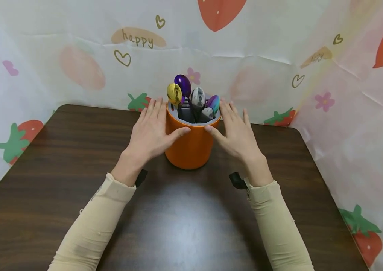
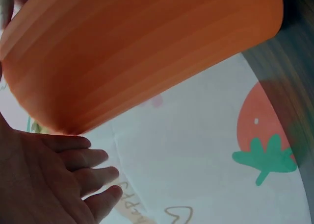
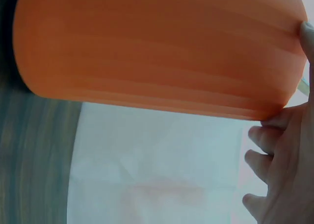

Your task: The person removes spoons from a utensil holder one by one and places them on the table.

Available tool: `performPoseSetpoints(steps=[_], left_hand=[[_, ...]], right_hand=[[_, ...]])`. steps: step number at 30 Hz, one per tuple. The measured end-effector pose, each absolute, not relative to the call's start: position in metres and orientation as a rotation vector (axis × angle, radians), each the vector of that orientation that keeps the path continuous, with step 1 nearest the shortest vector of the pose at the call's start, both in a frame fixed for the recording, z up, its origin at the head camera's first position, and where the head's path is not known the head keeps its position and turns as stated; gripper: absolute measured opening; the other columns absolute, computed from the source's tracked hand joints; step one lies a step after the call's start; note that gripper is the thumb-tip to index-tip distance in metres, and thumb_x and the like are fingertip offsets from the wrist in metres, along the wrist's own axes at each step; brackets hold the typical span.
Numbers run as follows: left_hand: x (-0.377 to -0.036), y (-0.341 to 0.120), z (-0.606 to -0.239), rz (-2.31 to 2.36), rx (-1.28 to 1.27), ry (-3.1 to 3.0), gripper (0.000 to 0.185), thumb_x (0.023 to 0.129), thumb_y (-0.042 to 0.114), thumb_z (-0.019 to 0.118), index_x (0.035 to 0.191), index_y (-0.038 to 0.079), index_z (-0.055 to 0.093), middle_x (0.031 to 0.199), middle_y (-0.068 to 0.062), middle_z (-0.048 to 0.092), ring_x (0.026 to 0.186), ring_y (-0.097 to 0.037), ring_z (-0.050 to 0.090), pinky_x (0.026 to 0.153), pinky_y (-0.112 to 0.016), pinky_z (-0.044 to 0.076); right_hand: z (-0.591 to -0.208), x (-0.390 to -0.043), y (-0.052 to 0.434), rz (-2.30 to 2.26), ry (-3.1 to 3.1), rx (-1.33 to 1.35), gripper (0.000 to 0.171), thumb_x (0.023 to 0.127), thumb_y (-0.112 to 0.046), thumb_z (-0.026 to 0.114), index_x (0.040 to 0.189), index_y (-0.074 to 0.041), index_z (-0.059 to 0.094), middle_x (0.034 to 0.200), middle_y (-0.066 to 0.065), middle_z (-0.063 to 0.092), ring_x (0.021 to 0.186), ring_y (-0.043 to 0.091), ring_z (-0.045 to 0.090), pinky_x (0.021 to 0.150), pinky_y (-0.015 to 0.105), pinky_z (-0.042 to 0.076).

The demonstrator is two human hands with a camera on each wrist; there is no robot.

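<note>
An orange cup [image 1: 191, 145] is stood upright on the dark wooden counter [image 1: 59, 180], toward its far edge, and is flanked by both hands. The left hand [image 1: 151, 131] is laid against the cup's left side with fingers straight and spread, its thumb stretched across the front wall just under the rim. The right hand [image 1: 237, 133] is set the same way on the right side, fingers extended, thumb pointed inward along the front. Nothing is pinched or gripped by curled fingers; the cup appears to be steadied between two flat palms, which would keep a top-heavy load from being tipped. From the left wrist view, the fingers [image 2: 93, 177] are seen straight beside the orange wall [image 2: 147, 52]; whether every fingertip is pressed against it cannot be told.

Inside the cup a grey divider [image 1: 186, 113] is fitted, so that the spoons are held apart, bowls upward and handles down. Five spoons are counted: one gold spoon [image 1: 174, 93], one purple spoon [image 1: 183, 85], one silver spoon [image 1: 198, 97], one rainbow-tinted spoon [image 1: 213, 102], and one smaller silver spoon [image 1: 207, 112] lower at the front. One cup and two hands are shown. A strawberry-printed sheet [image 1: 279, 67] is hung behind and beside the counter as a backdrop.
</note>
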State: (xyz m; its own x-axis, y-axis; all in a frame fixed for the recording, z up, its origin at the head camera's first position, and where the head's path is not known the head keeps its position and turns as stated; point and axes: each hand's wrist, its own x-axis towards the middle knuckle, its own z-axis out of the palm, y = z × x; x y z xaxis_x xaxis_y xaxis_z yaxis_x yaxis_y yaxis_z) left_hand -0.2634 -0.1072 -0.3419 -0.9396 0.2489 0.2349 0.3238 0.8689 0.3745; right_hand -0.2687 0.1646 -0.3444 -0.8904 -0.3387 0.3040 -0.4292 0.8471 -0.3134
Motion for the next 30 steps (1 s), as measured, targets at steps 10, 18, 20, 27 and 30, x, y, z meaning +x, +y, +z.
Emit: performPoseSetpoints(steps=[10, 18, 20, 27, 30], left_hand=[[-0.267, -0.121, -0.328, -1.058, -0.425, -2.433, 0.068, 0.106, 0.05, 0.052, 0.158, 0.007, 0.044, 0.16, -0.01, 0.046, 0.146, -0.029, 0.044, 0.119, -0.053, 0.039], [-0.288, -0.117, -0.312, -1.523, -0.395, -2.222, 0.044, 0.106, 0.025, 0.063, 0.146, 0.008, 0.059, 0.134, -0.009, 0.067, 0.119, -0.023, 0.064, 0.099, -0.038, 0.049], [-0.29, -0.114, -0.309, -1.565, -0.387, -2.251, 0.043, 0.105, 0.026, 0.064, 0.145, 0.009, 0.061, 0.131, -0.009, 0.068, 0.118, -0.022, 0.064, 0.097, -0.035, 0.049], [-0.293, -0.109, -0.307, -1.692, -0.353, -2.275, 0.035, 0.105, 0.022, 0.066, 0.136, 0.007, 0.067, 0.122, -0.011, 0.069, 0.11, -0.021, 0.063, 0.098, -0.035, 0.051], [-0.294, -0.108, -0.307, -1.703, -0.327, -2.271, 0.032, 0.105, 0.022, 0.066, 0.134, 0.008, 0.068, 0.12, -0.01, 0.069, 0.108, -0.02, 0.063, 0.097, -0.035, 0.052]], right_hand=[[-0.347, -0.261, 0.164, 0.557, -2.698, 0.597, 0.094, 0.099, -0.079, 0.032, 0.168, -0.02, 0.01, 0.174, -0.001, 0.011, 0.161, 0.019, 0.003, 0.13, 0.045, -0.007], [-0.347, -0.259, 0.165, 0.627, -2.713, 0.614, 0.09, 0.102, -0.073, 0.039, 0.168, -0.018, 0.011, 0.174, 0.001, 0.012, 0.161, 0.019, 0.003, 0.13, 0.045, -0.006], [-0.348, -0.259, 0.165, 0.642, -2.714, 0.609, 0.09, 0.102, -0.072, 0.04, 0.168, -0.017, 0.012, 0.174, 0.003, 0.014, 0.161, 0.02, 0.004, 0.13, 0.045, -0.006], [-0.349, -0.262, 0.163, 0.668, -2.703, 0.61, 0.09, 0.102, -0.071, 0.042, 0.168, -0.016, 0.015, 0.173, 0.006, 0.018, 0.161, 0.02, 0.006, 0.13, 0.047, -0.005], [-0.35, -0.264, 0.162, 0.648, -2.706, 0.602, 0.09, 0.102, -0.071, 0.041, 0.168, -0.015, 0.014, 0.173, 0.007, 0.018, 0.161, 0.021, 0.006, 0.13, 0.047, -0.004]])
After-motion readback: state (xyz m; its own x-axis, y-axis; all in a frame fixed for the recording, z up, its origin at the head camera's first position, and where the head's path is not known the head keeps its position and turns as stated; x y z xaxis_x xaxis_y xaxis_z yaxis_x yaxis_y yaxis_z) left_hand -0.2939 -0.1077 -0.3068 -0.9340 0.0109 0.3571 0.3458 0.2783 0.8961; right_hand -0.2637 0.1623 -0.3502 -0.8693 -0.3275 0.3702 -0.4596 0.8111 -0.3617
